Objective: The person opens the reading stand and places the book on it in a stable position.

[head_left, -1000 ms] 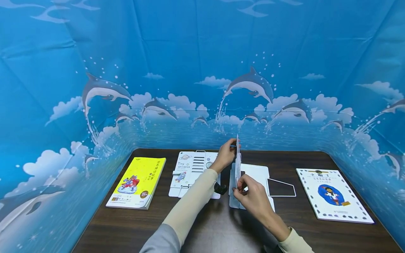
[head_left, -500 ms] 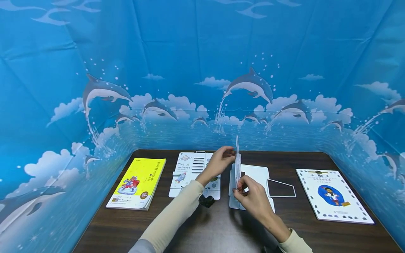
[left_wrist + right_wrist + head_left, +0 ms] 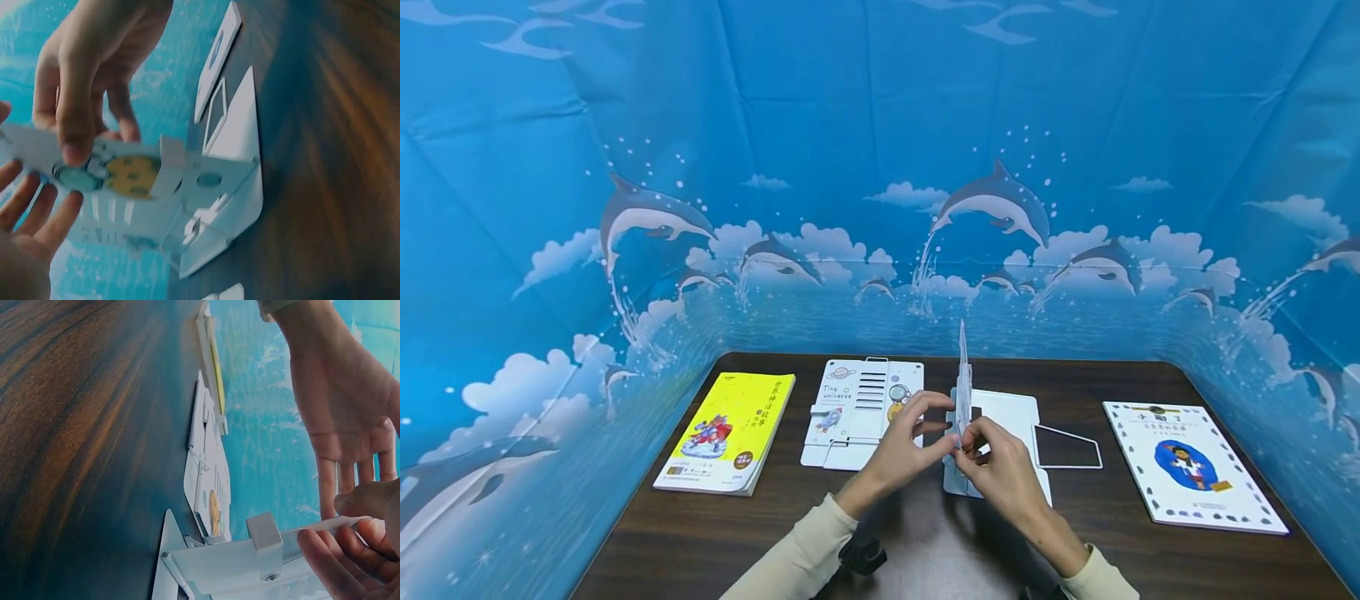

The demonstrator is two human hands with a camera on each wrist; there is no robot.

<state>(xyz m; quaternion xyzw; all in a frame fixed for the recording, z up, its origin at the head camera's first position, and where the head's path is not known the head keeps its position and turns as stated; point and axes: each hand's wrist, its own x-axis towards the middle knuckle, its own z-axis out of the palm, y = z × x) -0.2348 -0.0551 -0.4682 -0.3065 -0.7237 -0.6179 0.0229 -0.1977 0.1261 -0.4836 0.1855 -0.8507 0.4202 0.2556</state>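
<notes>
A white metal folding book stand (image 3: 964,383) stands with its panel raised edge-on to the head view, its base plate (image 3: 1011,421) flat on the table. My right hand (image 3: 1003,467) pinches the panel's near edge; in the left wrist view its thumb (image 3: 75,147) lies on the printed planet side. My left hand (image 3: 898,446) is on the panel's left side, fingers spread and relaxed, fingertips at or close to the panel. Whether they touch it cannot be told. In the right wrist view the left hand (image 3: 337,406) shows its palm and loosely extended fingers.
A second, folded "Tiny universe" book stand (image 3: 850,408) lies left of the raised one. Farther left is a yellow book (image 3: 730,425); at the right lies a white book (image 3: 1191,467). A wire frame (image 3: 1093,454) sticks out from the raised stand. A dolphin-printed backdrop (image 3: 880,167) rises behind the table.
My left hand has left the panel's far edge, moving back toward me and down to the near part of the panel. My right hand keeps its pinch; the panel stays upright.
</notes>
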